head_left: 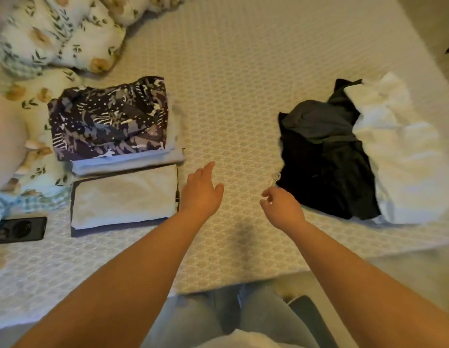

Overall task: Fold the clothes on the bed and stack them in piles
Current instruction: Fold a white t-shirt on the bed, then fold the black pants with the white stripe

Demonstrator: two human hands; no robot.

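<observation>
Both hands were empty: left hand [200, 190] open, right hand [281, 205] loosely curled; best grab the dark heap [323, 159] at two o'clock by its top layer.

Home bedroom, patterned bed [243, 71], floral pillows [55, 33], clothes piles [110, 121]

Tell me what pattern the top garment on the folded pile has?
A dark purple camouflage-like print with white speckles on the garment, seen in the head view.

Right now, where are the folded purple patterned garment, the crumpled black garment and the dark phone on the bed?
Folded purple patterned garment [109, 119]: head view, middle of its top face.
Crumpled black garment [323, 177]: head view, middle of the dark heap.
Dark phone [20, 229]: head view, centre of its back.
</observation>
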